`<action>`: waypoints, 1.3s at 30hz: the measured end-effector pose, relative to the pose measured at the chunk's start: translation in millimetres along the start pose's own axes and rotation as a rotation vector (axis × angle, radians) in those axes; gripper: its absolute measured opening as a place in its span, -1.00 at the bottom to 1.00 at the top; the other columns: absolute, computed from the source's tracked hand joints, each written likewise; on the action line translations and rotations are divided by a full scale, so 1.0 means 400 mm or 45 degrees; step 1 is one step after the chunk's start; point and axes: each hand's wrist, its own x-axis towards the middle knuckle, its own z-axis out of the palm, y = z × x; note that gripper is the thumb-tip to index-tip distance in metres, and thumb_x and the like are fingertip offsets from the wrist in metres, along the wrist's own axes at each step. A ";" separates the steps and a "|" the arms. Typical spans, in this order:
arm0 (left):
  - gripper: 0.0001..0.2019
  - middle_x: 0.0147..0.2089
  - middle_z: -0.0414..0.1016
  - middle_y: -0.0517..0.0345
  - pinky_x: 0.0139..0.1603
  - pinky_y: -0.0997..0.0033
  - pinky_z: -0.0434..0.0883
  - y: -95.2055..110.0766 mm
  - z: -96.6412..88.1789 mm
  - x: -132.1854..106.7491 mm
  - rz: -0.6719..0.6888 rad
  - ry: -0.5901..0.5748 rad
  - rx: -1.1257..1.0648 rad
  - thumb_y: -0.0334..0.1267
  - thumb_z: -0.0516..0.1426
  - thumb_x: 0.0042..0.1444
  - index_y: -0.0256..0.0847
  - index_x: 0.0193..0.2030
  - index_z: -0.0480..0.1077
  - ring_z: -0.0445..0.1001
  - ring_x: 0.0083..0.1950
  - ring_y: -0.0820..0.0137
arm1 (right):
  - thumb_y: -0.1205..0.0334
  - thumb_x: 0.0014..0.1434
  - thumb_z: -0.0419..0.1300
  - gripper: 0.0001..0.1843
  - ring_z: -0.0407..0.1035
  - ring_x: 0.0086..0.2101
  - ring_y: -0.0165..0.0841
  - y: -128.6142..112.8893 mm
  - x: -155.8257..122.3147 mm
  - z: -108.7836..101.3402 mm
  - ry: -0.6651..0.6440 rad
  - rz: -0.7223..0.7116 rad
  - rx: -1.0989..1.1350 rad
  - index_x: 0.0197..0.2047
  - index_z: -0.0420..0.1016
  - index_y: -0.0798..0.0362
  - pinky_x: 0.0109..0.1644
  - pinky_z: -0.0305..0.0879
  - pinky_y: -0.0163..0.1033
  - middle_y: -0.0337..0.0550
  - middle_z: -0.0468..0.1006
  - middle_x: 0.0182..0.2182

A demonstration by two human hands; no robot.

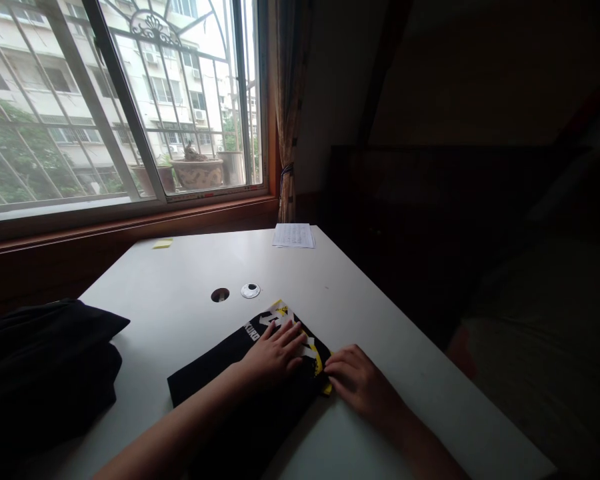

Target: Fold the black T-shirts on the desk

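A folded black garment (215, 367) with white lettering and a yellow, white and grey print lies on the white table (180, 273). My left hand (275, 352) rests flat across its printed part, fingers stretched out. At the garment's right edge, by a yellow trim, my right hand (356, 379) has thumb and fingers pinched together on the cloth. My left forearm hides part of the garment, and its near end is lost in shadow.
Dark cloth (45, 367) is heaped at the table's left. A cable hole (220, 295) and a round cover (251, 291) sit beyond the garment. Papers (294, 235) and a yellow note pad (163, 244) lie along the far edge, below a barred window (180, 100).
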 end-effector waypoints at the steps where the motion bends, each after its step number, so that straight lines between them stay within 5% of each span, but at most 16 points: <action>1: -0.45 0.53 -0.04 -0.02 0.48 -0.23 -0.04 0.016 -0.010 -0.026 0.001 -0.024 -0.025 0.02 -0.07 0.46 -0.08 0.49 0.04 -0.11 0.54 0.09 | 0.45 0.24 0.17 -0.77 0.42 -0.08 -0.21 0.001 -0.001 -0.002 -0.008 0.008 0.008 -0.11 0.53 -0.04 0.02 0.42 -0.05 -0.12 0.58 -0.15; 6: -0.26 0.53 -0.04 -0.01 0.45 -0.34 -0.03 0.100 -0.065 -0.171 -0.015 -0.167 -0.145 0.05 0.13 0.33 -0.02 0.53 -0.09 -0.10 0.53 -0.01 | 0.35 0.22 0.27 -0.83 0.40 -0.06 -0.21 0.003 -0.009 -0.020 -0.093 0.051 0.059 -0.12 0.53 -0.07 0.04 0.42 -0.05 -0.14 0.55 -0.13; 11: -0.20 0.49 0.08 -0.07 0.34 -0.53 0.06 0.163 -0.053 -0.256 -0.141 -0.178 -0.097 -0.08 0.26 0.19 0.00 0.50 0.02 -0.01 0.49 -0.22 | 0.22 0.17 0.36 -0.80 0.41 -0.08 -0.20 0.003 -0.020 -0.026 -0.138 0.101 0.160 -0.11 0.55 -0.08 -0.01 0.47 -0.07 -0.11 0.51 -0.12; 16: -0.47 0.34 0.34 -0.08 0.36 -0.26 0.24 0.210 -0.033 -0.223 -0.234 -0.046 -0.015 -0.16 0.19 0.22 -0.09 0.33 0.29 0.25 0.37 -0.08 | 0.24 0.17 0.35 -0.81 0.41 -0.09 -0.22 -0.006 -0.023 -0.020 -0.148 0.094 0.158 -0.11 0.60 -0.09 -0.01 0.47 -0.09 -0.11 0.48 -0.14; 22: -0.76 0.19 0.43 -0.18 0.08 -0.07 0.48 0.242 -0.011 -0.162 -0.150 -0.031 0.135 -0.31 0.08 0.29 -0.22 0.04 0.47 0.36 0.24 -0.07 | 0.23 0.23 0.29 -0.93 0.43 -0.19 -0.26 -0.003 -0.025 -0.010 -0.107 0.045 0.131 -0.21 0.62 -0.07 -0.11 0.49 -0.13 -0.13 0.48 -0.23; 28: -0.76 0.19 0.47 -0.02 0.36 -0.09 0.28 0.225 0.012 -0.202 0.014 0.046 -0.062 -0.23 0.12 0.30 -0.12 0.07 0.44 0.25 0.38 0.00 | 0.24 0.25 0.26 -0.88 0.43 -0.22 -0.25 -0.016 -0.016 -0.013 -0.104 0.023 0.113 -0.35 0.56 -0.05 -0.13 0.48 -0.13 -0.14 0.50 -0.28; 31: -0.75 0.17 0.50 0.08 0.32 0.07 0.36 0.208 -0.013 -0.248 0.026 0.114 -0.192 -0.23 0.12 0.31 -0.06 0.10 0.40 0.37 0.30 0.14 | 0.26 0.25 0.28 -0.96 0.41 -0.14 -0.20 -0.022 -0.012 -0.013 -0.039 0.015 0.069 -0.21 0.56 -0.06 -0.06 0.47 -0.07 -0.10 0.51 -0.21; 35: -0.73 0.18 0.49 0.13 0.10 0.26 0.53 0.167 -0.073 -0.330 -0.174 0.141 -0.241 -0.28 0.13 0.29 0.03 0.11 0.39 0.52 0.11 0.25 | 0.28 0.18 0.35 -0.63 0.39 -0.01 -0.17 -0.017 -0.011 -0.004 -0.126 -0.022 0.061 0.06 0.53 -0.12 0.05 0.46 -0.03 -0.08 0.51 -0.03; 39: -0.72 0.24 0.44 0.15 0.20 0.15 0.51 0.076 -0.101 -0.434 -0.387 0.205 -0.112 -0.26 0.14 0.28 0.09 0.11 0.40 0.41 0.27 0.15 | 0.36 0.20 0.30 -0.62 0.41 -0.03 -0.17 -0.015 -0.009 0.006 -0.173 -0.029 0.006 0.07 0.53 -0.14 0.03 0.47 -0.02 -0.10 0.52 -0.04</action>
